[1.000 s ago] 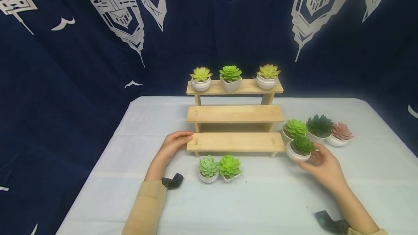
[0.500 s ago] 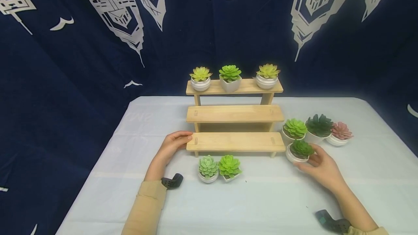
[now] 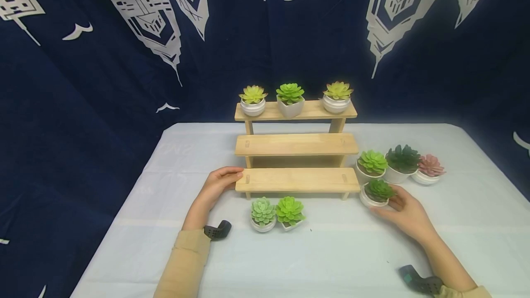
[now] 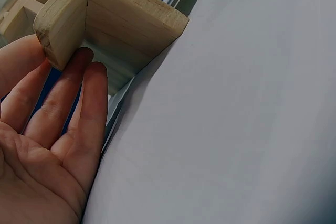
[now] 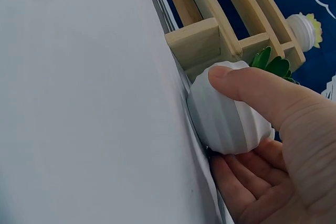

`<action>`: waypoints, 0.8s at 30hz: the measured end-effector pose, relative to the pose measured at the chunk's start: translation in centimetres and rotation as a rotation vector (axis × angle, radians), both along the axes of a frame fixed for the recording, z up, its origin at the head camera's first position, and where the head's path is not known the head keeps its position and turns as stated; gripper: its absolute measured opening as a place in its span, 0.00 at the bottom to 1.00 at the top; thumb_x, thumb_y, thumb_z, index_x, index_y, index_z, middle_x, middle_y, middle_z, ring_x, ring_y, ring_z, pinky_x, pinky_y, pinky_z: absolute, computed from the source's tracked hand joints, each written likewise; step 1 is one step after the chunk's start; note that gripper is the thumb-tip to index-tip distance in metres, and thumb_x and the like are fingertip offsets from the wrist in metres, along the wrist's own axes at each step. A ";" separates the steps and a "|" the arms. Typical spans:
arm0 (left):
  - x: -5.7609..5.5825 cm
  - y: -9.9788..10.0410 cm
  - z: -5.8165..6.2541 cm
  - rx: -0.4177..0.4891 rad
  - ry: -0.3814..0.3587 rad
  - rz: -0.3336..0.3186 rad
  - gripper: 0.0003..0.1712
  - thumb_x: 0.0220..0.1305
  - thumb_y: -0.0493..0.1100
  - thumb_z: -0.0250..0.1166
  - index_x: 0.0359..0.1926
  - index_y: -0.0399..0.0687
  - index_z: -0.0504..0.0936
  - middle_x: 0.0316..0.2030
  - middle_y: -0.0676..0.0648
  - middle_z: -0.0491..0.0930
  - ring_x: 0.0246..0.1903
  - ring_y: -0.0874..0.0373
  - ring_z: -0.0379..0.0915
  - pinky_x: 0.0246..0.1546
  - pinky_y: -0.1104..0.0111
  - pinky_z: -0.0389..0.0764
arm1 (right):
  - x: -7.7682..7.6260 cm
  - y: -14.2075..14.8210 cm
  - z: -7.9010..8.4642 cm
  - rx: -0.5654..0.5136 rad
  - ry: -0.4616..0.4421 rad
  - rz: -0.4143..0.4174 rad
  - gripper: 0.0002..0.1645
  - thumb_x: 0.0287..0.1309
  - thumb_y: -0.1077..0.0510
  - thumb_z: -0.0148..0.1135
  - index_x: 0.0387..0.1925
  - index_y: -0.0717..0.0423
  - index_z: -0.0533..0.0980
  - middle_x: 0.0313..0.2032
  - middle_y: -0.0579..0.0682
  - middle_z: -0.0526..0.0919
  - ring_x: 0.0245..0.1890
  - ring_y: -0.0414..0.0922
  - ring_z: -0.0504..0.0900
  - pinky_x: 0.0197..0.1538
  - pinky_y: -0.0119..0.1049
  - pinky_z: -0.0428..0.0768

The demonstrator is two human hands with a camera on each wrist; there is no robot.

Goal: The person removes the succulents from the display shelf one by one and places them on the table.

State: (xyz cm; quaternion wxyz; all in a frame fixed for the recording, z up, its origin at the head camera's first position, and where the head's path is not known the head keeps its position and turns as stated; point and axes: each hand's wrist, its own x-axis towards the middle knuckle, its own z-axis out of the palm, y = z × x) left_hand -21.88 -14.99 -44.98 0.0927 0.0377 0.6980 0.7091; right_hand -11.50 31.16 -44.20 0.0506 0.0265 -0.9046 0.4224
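Observation:
On the right of the table, my right hand [image 3: 407, 213] grips a small dark-green potted succulent [image 3: 378, 191] by its ribbed white pot [image 5: 226, 114], the thumb on one side and fingers on the other. It sits just off the right end of a three-tier wooden shelf stand [image 3: 298, 180]. My left hand [image 3: 217, 187] holds the left end of the lowest tier, its thumb at the plank's edge and fingertips beneath in the left wrist view. A light-green succulent [image 3: 371, 163] stands right behind the gripped pot.
Beside it are a dark succulent [image 3: 402, 159] and a pink one [image 3: 430, 166]. Two succulents, pale [image 3: 263, 212] and bright green [image 3: 290, 210], stand in front of the stand. The top tier [image 3: 271, 111] bears three more. A dark patterned curtain [image 3: 269, 49] hangs behind the table.
My right hand and the dark-green succulent have shifted very slightly, the plant now tilting less toward the hand. My left hand stays on the stand.

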 end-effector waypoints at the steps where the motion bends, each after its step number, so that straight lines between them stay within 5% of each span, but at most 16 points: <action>1: 0.0 0.0 0.0 0.002 0.001 -0.001 0.21 0.59 0.39 0.66 0.51 0.30 0.77 0.46 0.43 0.80 0.41 0.57 0.78 0.43 0.65 0.81 | 0.0 0.0 0.0 -0.001 -0.006 0.004 0.46 0.49 0.55 0.72 0.62 0.73 0.59 0.56 0.75 0.67 0.52 0.67 0.72 0.43 0.11 0.68; 5: 0.0 -0.1 -0.1 0.012 0.005 -0.003 0.21 0.59 0.38 0.66 0.51 0.30 0.77 0.47 0.42 0.79 0.42 0.56 0.78 0.44 0.64 0.81 | -0.1 0.0 0.4 0.005 -0.048 0.024 0.48 0.51 0.54 0.70 0.63 0.75 0.56 0.57 0.76 0.66 0.54 0.68 0.71 0.46 0.17 0.71; 11: 0.1 -0.3 -0.1 0.005 0.005 0.001 0.20 0.59 0.39 0.66 0.50 0.31 0.78 0.48 0.42 0.79 0.43 0.56 0.78 0.44 0.64 0.81 | 0.0 -0.1 1.2 0.019 -0.095 0.025 0.51 0.51 0.51 0.70 0.65 0.73 0.54 0.56 0.77 0.67 0.53 0.69 0.71 0.54 0.59 0.70; 15: 0.1 -0.3 -0.1 0.007 0.006 -0.008 0.21 0.59 0.39 0.66 0.51 0.30 0.77 0.48 0.41 0.78 0.43 0.56 0.78 0.44 0.65 0.80 | 0.1 0.2 2.2 0.014 -0.099 0.023 0.51 0.50 0.49 0.71 0.66 0.69 0.55 0.57 0.75 0.66 0.54 0.69 0.69 0.53 0.62 0.69; 16: 0.0 -0.2 -0.1 0.011 0.005 -0.010 0.22 0.59 0.39 0.66 0.51 0.30 0.77 0.48 0.41 0.78 0.43 0.56 0.78 0.45 0.64 0.80 | 0.1 0.2 2.5 0.012 -0.098 0.025 0.51 0.50 0.49 0.71 0.66 0.68 0.55 0.58 0.74 0.66 0.55 0.69 0.69 0.53 0.62 0.69; 19: 0.0 -0.2 -0.1 0.014 0.004 -0.014 0.22 0.59 0.39 0.66 0.52 0.30 0.77 0.48 0.41 0.78 0.43 0.56 0.78 0.45 0.64 0.80 | 0.1 0.3 3.3 0.008 -0.084 0.032 0.51 0.51 0.48 0.70 0.66 0.68 0.56 0.61 0.71 0.63 0.57 0.70 0.65 0.55 0.39 0.75; 22: 0.0 -0.1 -0.1 0.013 0.002 -0.013 0.22 0.60 0.39 0.66 0.51 0.30 0.77 0.48 0.41 0.78 0.43 0.56 0.78 0.45 0.64 0.80 | 0.0 0.1 4.0 0.000 -0.055 0.013 0.51 0.52 0.47 0.70 0.67 0.67 0.55 0.61 0.69 0.65 0.58 0.68 0.65 0.46 0.15 0.71; 24: 0.0 -0.1 0.0 0.010 0.003 -0.013 0.22 0.60 0.39 0.66 0.51 0.30 0.77 0.49 0.41 0.78 0.43 0.56 0.78 0.45 0.64 0.80 | -0.2 -0.2 4.6 -0.016 -0.020 -0.003 0.50 0.52 0.48 0.69 0.67 0.67 0.55 0.60 0.68 0.66 0.59 0.66 0.66 0.43 0.10 0.67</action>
